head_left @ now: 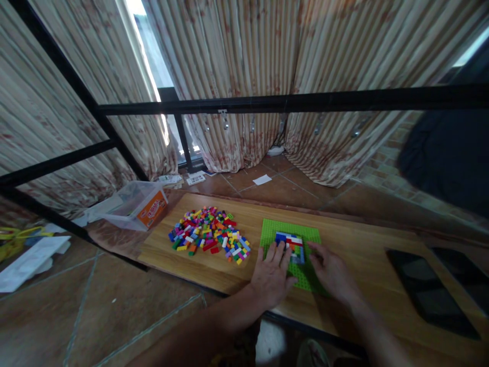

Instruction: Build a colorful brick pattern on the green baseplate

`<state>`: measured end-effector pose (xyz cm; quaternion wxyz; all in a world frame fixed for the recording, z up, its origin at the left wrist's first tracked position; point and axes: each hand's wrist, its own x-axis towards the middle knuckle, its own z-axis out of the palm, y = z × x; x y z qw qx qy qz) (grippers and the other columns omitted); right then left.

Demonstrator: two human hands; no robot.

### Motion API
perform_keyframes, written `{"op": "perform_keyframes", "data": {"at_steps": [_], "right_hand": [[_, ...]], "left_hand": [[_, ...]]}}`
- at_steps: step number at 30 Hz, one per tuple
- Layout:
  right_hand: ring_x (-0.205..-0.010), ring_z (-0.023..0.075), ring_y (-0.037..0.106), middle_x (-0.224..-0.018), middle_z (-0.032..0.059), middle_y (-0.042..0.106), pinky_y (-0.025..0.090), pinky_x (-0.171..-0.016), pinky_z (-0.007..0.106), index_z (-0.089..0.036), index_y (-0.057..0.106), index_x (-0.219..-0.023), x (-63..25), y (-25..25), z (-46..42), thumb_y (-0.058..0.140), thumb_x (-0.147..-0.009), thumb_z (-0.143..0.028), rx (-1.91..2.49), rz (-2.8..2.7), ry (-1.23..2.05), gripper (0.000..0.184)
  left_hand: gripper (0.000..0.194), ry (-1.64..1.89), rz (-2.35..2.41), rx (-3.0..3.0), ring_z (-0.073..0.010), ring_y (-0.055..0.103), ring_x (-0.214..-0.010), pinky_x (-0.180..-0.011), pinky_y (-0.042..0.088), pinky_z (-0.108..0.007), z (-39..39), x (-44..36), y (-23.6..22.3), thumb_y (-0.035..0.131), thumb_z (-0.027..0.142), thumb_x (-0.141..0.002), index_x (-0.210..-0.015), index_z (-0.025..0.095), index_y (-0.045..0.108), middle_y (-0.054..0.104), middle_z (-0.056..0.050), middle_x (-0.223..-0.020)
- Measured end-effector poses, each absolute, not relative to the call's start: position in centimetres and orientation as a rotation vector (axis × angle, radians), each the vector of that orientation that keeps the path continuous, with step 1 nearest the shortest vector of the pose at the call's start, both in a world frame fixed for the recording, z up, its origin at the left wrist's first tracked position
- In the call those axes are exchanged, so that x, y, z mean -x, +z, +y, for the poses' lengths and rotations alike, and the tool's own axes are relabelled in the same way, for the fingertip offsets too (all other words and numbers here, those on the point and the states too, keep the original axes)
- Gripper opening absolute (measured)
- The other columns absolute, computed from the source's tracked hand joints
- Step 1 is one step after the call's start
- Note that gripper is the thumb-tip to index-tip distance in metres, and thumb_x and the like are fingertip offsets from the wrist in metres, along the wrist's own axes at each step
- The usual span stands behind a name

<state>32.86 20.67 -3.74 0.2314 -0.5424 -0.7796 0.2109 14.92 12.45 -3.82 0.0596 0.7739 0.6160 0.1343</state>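
The block build [295, 245] sits on the green plate [271, 228], between the bench's [355, 244] long edges. The left hand [270, 278] rests there, fingers extended; the right's [331, 269] curl at its side, grip unclear. Loose bricks [209, 232] lie left; wood runs right toward dark slabs [431, 293]. Beyond: tiled floor [284, 176], curtains [237, 61].

The room was dim, with cool daylight coming in through the narrow gap [151, 56] between the curtains [233, 56] at upper left, where the brightest strip washed out. A second pale patch showed at the upper right edge. The counter [355, 244] caught a soft sheen, with shadow near its front edge. Fine detail looked soft, and the loose bricks [208, 232] blurred slightly at their edges. The wide view stretched things towards the sides, and the lower corners were murky.
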Motion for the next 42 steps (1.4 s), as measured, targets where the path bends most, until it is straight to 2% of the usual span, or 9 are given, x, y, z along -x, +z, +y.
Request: {"op": "perform_keyframes", "data": {"at_steps": [9, 15, 21, 23, 28, 30, 34, 37, 42], "right_hand": [[-0.098, 0.0252, 0.068, -0.117, 0.0156, 0.067, 0.051, -0.089, 0.039, -0.013, 0.058, -0.122, -33.0, -4.5, 20.9, 0.039, -0.086, -0.033, 1.495, -2.169, 0.625, 0.045], [-0.094, 0.0256, 0.07, -0.108, 0.0146, 0.071, 0.053, -0.086, 0.039, -0.014, 0.058, -0.121, -33.6, -5.1, 21.2, 0.039, -0.085, -0.038, 1.508, -2.176, 0.655, 0.047], [-0.096, 0.0274, 0.069, -0.11, 0.0154, 0.071, 0.054, -0.086, 0.039, -0.014, 0.061, -0.117, -34.2, -5.4, 21.5, 0.039, -0.082, -0.044, 1.488, -2.19, 0.626, 0.051], [-0.097, 0.028, 0.069, -0.112, 0.0154, 0.071, 0.053, -0.087, 0.039, -0.014, 0.062, -0.117, -34.4, -5.4, 21.5, 0.04, -0.082, -0.046, 1.491, -2.2, 0.596, 0.052], [-0.094, 0.0289, 0.07, -0.111, 0.0154, 0.071, 0.055, -0.085, 0.04, -0.014, 0.064, -0.114, -34.7, -5.6, 21.4, 0.039, -0.082, -0.047, 1.515, -2.224, 0.543, 0.053], [-0.094, 0.0287, 0.07, -0.111, 0.0143, 0.071, 0.055, -0.084, 0.039, -0.015, 0.065, -0.112, -34.8, -5.9, 21.4, 0.04, -0.082, -0.047, 1.488, -2.233, 0.533, 0.051], [-0.08, 0.0299, 0.071, -0.099, 0.0119, 0.074, 0.057, -0.074, 0.042, -0.02, 0.067, -0.107, -35.2, -6.8, 21.9, 0.042, -0.081, -0.047, 1.51, -2.212, 0.528, 0.045], [-0.077, 0.0314, 0.071, -0.095, 0.011, 0.075, 0.058, -0.07, 0.044, -0.023, 0.068, -0.102, -35.6, -7.7, 22.3, 0.045, -0.08, -0.046, 1.495, -2.189, 0.517, 0.04], [-0.074, 0.0323, 0.071, -0.094, 0.0106, 0.074, 0.058, -0.068, 0.046, -0.026, 0.067, -0.1, -36.2, -8.4, 22.6, 0.046, -0.079, -0.047, 1.465, -2.19, 0.559, 0.036]], "left_hand": [[0.065, 0.429, 1.86, -2.308, -0.0315, 0.028, -0.141, -0.112, 0.021, -0.064, 12.3, -15.2, -4.0, 0.033, 0.053, -0.095, -0.149, 0.018, 0.026, 0.028, -0.012, -0.156], [0.065, 0.494, 1.84, -2.295, -0.0328, 0.028, -0.14, -0.111, 0.02, -0.067, 12.5, -15.4, -3.8, 0.038, 0.051, -0.093, -0.147, 0.015, 0.029, 0.032, -0.016, -0.153], [0.064, 0.576, 1.812, -2.296, -0.0328, 0.036, -0.134, -0.107, 0.032, -0.061, 12.2, -14.8, -2.2, 0.047, 0.046, -0.09, -0.144, 0.017, 0.032, 0.038, -0.016, -0.149], [0.057, 0.636, 1.799, -2.315, -0.0308, 0.041, -0.13, -0.106, 0.035, -0.056, 11.4, -13.7, -1.4, 0.049, 0.043, -0.09, -0.14, 0.019, 0.037, 0.042, -0.013, -0.146], [0.029, 0.786, 1.958, -2.164, -0.0226, 0.055, -0.108, -0.098, 0.044, -0.04, 8.1, -7.4, -0.6, 0.053, 0.026, -0.087, -0.115, 0.02, 0.057, 0.061, -0.007, -0.117], [0.022, 0.829, 2.129, -2.023, -0.0215, 0.057, -0.101, -0.094, 0.046, -0.038, 6.9, -4.3, -0.8, 0.051, 0.021, -0.088, -0.108, 0.02, 0.059, 0.063, -0.007, -0.107], [0.015, 0.815, 2.355, -1.848, -0.0208, 0.058, -0.094, -0.087, 0.048, -0.035, 5.4, 0.7, -1.2, 0.046, 0.017, -0.089, -0.093, 0.02, 0.061, 0.062, -0.006, -0.096], [0.016, 0.805, 2.511, -1.718, -0.0216, 0.058, -0.095, -0.087, 0.048, -0.035, 5.1, 3.1, -1.3, 0.047, 0.016, -0.089, -0.092, 0.02, 0.062, 0.062, -0.007, -0.095], [0.023, 0.792, 2.692, -1.541, -0.0227, 0.058, -0.1, -0.091, 0.046, -0.036, 4.9, 6.1, -1.6, 0.052, 0.013, -0.085, -0.103, 0.019, 0.064, 0.063, -0.008, -0.102]]}}
